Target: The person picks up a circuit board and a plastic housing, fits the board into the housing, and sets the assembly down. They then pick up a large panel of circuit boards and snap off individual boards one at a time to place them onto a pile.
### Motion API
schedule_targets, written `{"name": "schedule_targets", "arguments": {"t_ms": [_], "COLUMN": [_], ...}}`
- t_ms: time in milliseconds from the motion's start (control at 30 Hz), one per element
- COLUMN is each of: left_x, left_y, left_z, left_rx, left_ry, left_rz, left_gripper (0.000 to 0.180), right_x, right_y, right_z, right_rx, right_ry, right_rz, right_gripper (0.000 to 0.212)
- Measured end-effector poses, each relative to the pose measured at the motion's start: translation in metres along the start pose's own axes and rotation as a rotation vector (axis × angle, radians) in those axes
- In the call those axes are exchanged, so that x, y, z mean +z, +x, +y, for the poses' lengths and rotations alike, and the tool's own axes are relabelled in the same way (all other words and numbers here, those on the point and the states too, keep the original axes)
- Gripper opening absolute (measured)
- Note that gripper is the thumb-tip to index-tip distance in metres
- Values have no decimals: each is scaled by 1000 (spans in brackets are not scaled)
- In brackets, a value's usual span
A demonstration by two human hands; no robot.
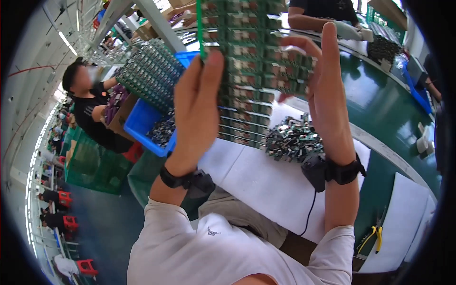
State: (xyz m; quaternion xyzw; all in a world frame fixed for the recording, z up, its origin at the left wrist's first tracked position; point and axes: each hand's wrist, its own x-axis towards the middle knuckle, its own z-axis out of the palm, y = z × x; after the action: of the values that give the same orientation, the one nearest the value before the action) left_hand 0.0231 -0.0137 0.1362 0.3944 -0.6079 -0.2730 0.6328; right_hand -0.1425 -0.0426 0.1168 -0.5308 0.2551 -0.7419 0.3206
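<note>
A green circuit board panel (pixel 247 35), made up of rows of small boards, is held up in front of me. My left hand (pixel 197 104) grips its left edge, with the thumb on the near face. At its right side my right hand (pixel 330 95) has fingers curled round a strip of boards (pixel 289 71); one digit points upward. Whether that strip is still joined to the panel I cannot tell. Below lie more panels (pixel 242 128), stacked on white paper (pixel 256 171). A heap of small separated boards (pixel 292 137) sits beside them, under my right hand.
At left stands a blue bin (pixel 140 126) with small boards in it, near a stack of panels (pixel 152 71). A person (pixel 92 104) works beyond it. Yellow-handled pliers (pixel 373 235) lie at right. A green conveyor (pixel 380 95) curves past; another person's arm (pixel 313 23) is across it.
</note>
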Motion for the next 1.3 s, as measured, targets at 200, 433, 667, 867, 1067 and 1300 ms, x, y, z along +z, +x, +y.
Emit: {"name": "schedule_targets", "arguments": {"t_ms": [200, 433, 667, 867, 1067, 1300], "left_x": [40, 70, 81, 77, 73, 76], "left_y": [2, 30, 39, 35, 33, 26], "left_z": [-27, -44, -75, -98, -115, -114], "left_rx": [-61, -151, -288, -364, -320, -241], "left_ry": [-336, -331, -532, -582, -556, -543], "left_rz": [-107, -238, -298, -242, -219, -194], "left_gripper": [35, 44, 48, 49, 48, 45], "right_x": [-22, -45, -48, -45, -42, -51], "right_y": [11, 19, 26, 25, 22, 18], "right_z": [-10, -2, 9, 23, 36, 43], "right_rx": [284, 366, 465, 548, 548, 377], "right_ry": [-73, -89, -43, -114, -137, -213], "right_rz": [33, 67, 128, 106, 158, 49], "right_gripper": [62, 46, 43, 41, 39, 36]}}
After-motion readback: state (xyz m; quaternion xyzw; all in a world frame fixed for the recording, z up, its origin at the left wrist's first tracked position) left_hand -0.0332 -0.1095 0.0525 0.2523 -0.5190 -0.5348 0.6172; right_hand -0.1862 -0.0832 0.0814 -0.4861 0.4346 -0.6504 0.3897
